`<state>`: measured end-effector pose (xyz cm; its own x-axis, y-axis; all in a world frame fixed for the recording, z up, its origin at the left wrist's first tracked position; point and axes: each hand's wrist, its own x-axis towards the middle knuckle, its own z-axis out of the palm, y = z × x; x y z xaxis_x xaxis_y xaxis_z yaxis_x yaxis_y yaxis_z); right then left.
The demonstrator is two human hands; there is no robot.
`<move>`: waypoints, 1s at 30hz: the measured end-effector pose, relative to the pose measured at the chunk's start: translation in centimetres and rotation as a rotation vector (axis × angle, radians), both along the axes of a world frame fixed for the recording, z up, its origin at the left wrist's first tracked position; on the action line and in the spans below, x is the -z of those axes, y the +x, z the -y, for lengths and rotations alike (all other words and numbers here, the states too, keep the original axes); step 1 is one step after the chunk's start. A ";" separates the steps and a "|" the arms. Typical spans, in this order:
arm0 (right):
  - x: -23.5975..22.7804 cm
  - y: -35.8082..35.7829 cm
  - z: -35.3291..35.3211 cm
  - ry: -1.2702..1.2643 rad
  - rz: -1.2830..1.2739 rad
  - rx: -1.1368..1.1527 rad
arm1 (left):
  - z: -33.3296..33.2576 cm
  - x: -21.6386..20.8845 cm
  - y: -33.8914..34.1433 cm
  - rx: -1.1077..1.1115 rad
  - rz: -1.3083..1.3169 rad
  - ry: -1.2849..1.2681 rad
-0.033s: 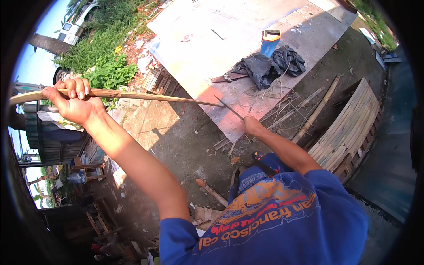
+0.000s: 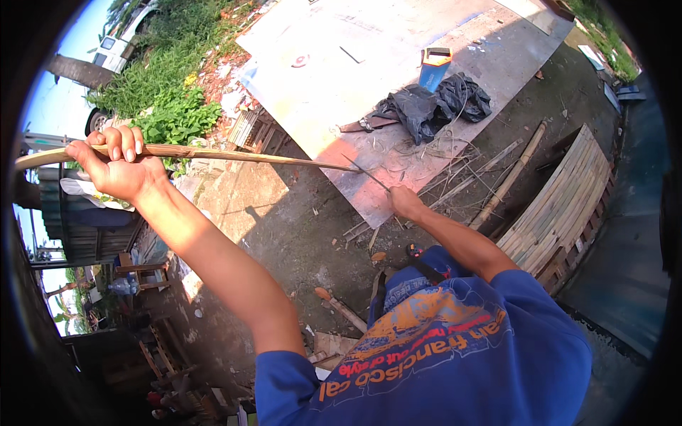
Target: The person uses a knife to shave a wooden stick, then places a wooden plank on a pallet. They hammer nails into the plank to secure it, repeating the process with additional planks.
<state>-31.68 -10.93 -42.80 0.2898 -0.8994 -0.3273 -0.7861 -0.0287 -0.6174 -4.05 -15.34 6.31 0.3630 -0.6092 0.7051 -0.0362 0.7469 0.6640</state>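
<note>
i'm clamping my left hand [image 2: 117, 170] round the thick end of the bamboo strip [image 2: 213, 153], held out level. my right hand [image 2: 406, 202] is gripping a knife [image 2: 366, 172], blade meeting the strip's thin tip. i reckon shallow strokes away frm body wk best, keeping strip steady. strip's long, tan, tapering, above the pale board [image 2: 341, 64] edge.
</note>
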 end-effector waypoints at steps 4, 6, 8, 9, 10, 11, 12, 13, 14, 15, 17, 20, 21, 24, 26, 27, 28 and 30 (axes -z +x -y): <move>1.0 0.2 0.8 -0.086 0.131 -0.021 | 0.7 0.0 0.1 -0.014 -0.024 -0.016; 1.4 0.0 0.8 0.000 0.023 0.078 | 0.8 0.2 0.4 0.000 0.009 -0.022; 1.4 -0.3 0.8 -0.008 0.062 0.019 | 1.1 0.1 0.8 0.061 0.072 -0.040; 1.3 -0.5 1.0 0.034 0.081 -0.021 | 1.3 0.0 1.1 0.103 0.036 -0.015; 1.0 -0.5 0.9 0.079 0.062 -0.003 | 1.4 0.2 1.3 0.031 0.001 0.028; 0.6 -0.6 1.2 0.093 0.039 0.004 | 2.3 0.1 1.4 -0.036 -0.048 0.020; -0.1 -0.3 1.6 0.095 0.012 0.064 | 2.8 0.0 1.6 -0.030 -0.038 0.003; -1.3 -0.1 2.9 0.067 0.064 0.012 | 3.2 -0.1 1.8 0.033 -0.015 0.017; -2.5 0.3 2.9 0.048 0.104 0.009 | 3.7 -0.2 1.8 0.021 -0.037 0.037; -3.9 1.1 2.8 0.033 0.147 0.027 | 4.2 -0.1 1.8 0.011 -0.056 0.060; -8.1 2.9 3.6 -0.109 0.225 -0.019 | 4.5 -0.3 1.7 0.035 -0.077 0.065; -15.7 6.1 3.5 -0.258 0.438 -0.034 | 4.5 -0.2 0.9 0.017 -0.098 0.041; -18.3 7.2 3.2 -0.271 0.486 -0.025 | 4.3 0.0 0.6 0.017 -0.081 0.022; -23.0 10.0 2.9 -0.484 0.682 -0.071 | 4.0 0.2 -0.1 -0.070 -0.086 -0.023; -22.8 10.8 2.8 -0.739 0.754 -0.075 | 3.9 0.3 -0.1 -0.105 -0.089 -0.023; -21.4 10.5 2.7 -0.591 0.650 -0.053 | 3.9 0.4 0.1 -0.118 -0.091 -0.015; -19.4 9.8 2.6 -0.499 0.582 -0.035 | 3.8 0.4 0.4 -0.111 -0.071 -0.011; -14.3 7.6 2.2 -0.267 0.327 -0.013 | 3.4 0.2 1.2 -0.080 -0.089 -0.006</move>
